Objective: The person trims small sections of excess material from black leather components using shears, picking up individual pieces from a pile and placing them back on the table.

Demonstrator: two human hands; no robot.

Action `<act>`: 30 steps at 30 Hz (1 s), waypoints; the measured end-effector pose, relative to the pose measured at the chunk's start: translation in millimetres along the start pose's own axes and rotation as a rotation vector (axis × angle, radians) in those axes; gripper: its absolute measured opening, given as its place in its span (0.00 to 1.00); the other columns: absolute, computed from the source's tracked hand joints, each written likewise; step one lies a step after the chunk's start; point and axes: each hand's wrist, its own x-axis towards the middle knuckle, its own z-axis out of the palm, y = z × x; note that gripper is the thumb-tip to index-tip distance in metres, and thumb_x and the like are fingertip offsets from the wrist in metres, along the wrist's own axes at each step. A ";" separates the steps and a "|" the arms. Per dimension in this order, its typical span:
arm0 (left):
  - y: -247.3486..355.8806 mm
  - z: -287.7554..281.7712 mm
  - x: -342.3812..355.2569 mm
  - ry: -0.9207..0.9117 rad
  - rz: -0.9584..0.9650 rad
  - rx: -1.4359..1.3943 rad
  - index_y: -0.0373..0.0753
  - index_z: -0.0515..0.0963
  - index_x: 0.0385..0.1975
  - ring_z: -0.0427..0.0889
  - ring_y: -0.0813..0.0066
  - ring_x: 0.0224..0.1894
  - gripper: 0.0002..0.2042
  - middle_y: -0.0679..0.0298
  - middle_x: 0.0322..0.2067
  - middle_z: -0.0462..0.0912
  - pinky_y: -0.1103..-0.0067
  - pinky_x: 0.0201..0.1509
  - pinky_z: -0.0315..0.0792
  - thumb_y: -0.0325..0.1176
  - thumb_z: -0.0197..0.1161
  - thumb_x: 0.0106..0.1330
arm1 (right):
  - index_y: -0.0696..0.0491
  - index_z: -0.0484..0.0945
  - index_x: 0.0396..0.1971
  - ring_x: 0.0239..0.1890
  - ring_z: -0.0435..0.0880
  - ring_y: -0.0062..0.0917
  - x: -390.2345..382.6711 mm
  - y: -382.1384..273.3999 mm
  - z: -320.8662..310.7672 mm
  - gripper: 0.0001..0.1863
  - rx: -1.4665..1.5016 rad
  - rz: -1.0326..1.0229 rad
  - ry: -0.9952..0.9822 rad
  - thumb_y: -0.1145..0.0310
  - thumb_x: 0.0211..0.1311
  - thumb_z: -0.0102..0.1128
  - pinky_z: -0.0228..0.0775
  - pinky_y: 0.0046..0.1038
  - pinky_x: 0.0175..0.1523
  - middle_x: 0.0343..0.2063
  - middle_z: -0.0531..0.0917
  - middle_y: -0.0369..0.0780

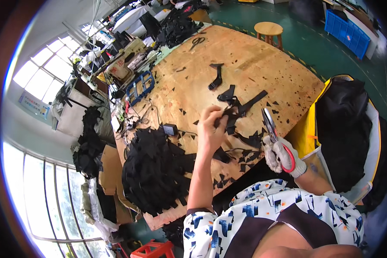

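My left hand (210,124) pinches the black strap piece (238,107) at frame centre; it runs toward upper right. My gloved right hand (284,157) clenches the scissors (269,122), just right.

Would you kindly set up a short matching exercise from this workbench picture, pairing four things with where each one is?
Things:
1. red-handled scissors
2. black fabric strip
3. wooden stool
4. pile of black cut pieces

Places:
A. on the green floor beyond the table's far edge
B. in the gloved right hand
C. heaped on the table to the left of the left forearm
D. pinched in the bare left hand

Pairs: 1-B, 2-D, 3-A, 4-C
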 end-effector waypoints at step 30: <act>-2.6 42.4 -53.5 -0.437 -0.827 -0.319 0.33 0.77 0.23 0.70 0.88 0.21 0.10 0.71 0.18 0.75 0.85 0.23 0.65 0.33 0.64 0.61 | 0.56 0.63 0.56 0.25 0.83 0.31 1.5 1.3 0.1 0.40 -1.030 0.049 -0.012 0.34 0.61 0.37 0.74 0.30 0.30 0.25 0.80 0.41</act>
